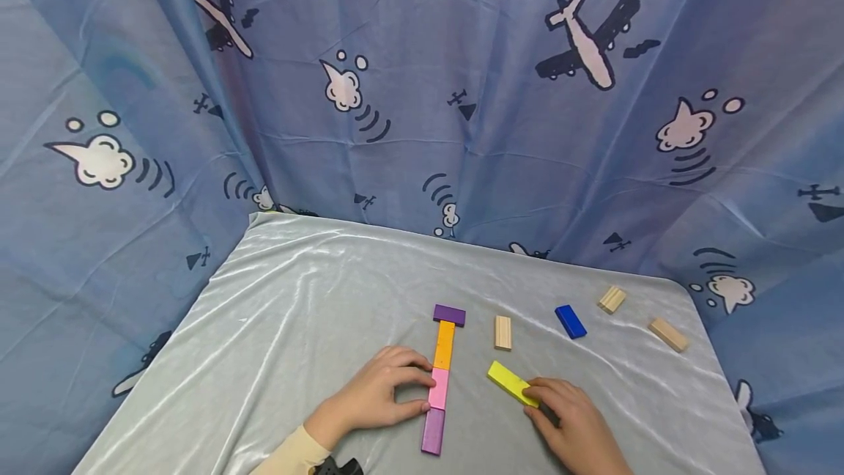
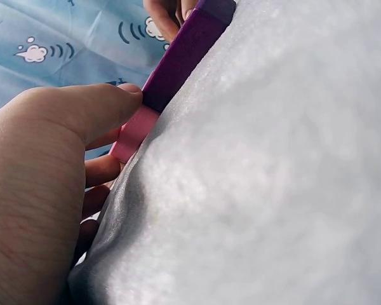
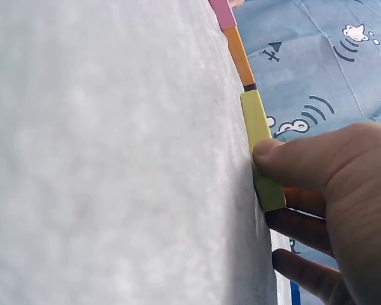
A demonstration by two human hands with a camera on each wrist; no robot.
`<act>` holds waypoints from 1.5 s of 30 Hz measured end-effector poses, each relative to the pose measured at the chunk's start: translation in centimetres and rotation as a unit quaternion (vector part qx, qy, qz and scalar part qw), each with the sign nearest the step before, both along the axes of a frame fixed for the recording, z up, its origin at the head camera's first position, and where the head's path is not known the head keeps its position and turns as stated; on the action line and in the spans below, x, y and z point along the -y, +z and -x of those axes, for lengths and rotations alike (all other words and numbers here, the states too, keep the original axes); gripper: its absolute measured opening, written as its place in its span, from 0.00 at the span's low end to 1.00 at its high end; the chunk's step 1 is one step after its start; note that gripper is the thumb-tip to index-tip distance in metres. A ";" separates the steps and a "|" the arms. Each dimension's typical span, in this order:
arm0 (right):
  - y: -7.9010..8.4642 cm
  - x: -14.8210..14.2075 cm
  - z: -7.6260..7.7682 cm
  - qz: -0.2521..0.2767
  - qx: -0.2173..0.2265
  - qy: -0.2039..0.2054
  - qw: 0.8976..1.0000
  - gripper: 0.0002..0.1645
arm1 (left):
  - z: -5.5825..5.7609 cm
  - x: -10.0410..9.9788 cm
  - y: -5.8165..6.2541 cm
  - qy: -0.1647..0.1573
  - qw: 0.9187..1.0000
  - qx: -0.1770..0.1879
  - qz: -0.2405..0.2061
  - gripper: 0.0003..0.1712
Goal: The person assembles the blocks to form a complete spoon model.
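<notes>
My right hand (image 1: pixel 570 420) pinches the near end of a yellow block (image 1: pixel 506 378) between thumb and fingers; the block lies slantwise. In the right wrist view, the thumb presses against the side of the yellow block (image 3: pixel 254 121). My left hand (image 1: pixel 381 393) touches the left side of a pink block (image 1: pixel 438 388) with its fingertips, its thumb at the joint with a light purple block (image 1: pixel 433 431). An orange block (image 1: pixel 445 344) continues the row upward, ending at a dark purple block (image 1: pixel 450 315) laid crosswise like the top of a T.
Right of the row lies a plain wooden block (image 1: pixel 503 333). Farther right are a blue block (image 1: pixel 570 322) and two more wooden blocks, one at the back (image 1: pixel 612 300) and one near the table's right edge (image 1: pixel 669 334). A pale velvety cloth (image 1: pixel 290 299) covers the table; a patterned curtain (image 1: pixel 409 94) hangs behind.
</notes>
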State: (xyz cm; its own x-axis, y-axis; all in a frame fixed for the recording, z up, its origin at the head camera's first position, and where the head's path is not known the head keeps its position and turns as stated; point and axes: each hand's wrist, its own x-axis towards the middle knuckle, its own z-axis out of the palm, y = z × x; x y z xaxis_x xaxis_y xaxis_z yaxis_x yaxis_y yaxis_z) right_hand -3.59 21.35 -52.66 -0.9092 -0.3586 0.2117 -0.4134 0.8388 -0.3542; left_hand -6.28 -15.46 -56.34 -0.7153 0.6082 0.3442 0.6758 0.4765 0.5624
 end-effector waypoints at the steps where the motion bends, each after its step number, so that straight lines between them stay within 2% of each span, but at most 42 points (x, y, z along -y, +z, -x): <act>1: -0.1 0.0 0.0 0.001 -0.001 -0.001 1.000 0.19 | 0.0 0.0 0.0 0.000 1.000 0.001 0.000 0.16; 8: -0.4 -0.2 0.0 0.009 -0.012 -0.001 1.000 0.20 | -0.1 0.0 0.0 0.001 1.000 0.001 -0.003 0.16; 17: -0.5 -0.3 0.0 0.016 -0.058 0.013 0.998 0.20 | 0.0 0.0 -0.1 0.002 1.000 -0.004 0.000 0.16; 23: -0.5 -0.3 0.2 0.017 -0.061 0.008 0.998 0.20 | 0.0 0.0 0.2 0.005 1.000 0.001 0.005 0.16; 35: -0.1 0.1 1.8 0.048 -0.104 0.038 0.993 0.21 | 0.1 0.0 -0.4 0.004 0.999 -0.032 -0.010 0.15; 45: 0.2 0.8 2.8 0.058 -0.093 0.027 0.994 0.21 | 0.2 0.0 -0.5 0.003 0.999 -0.040 -0.009 0.15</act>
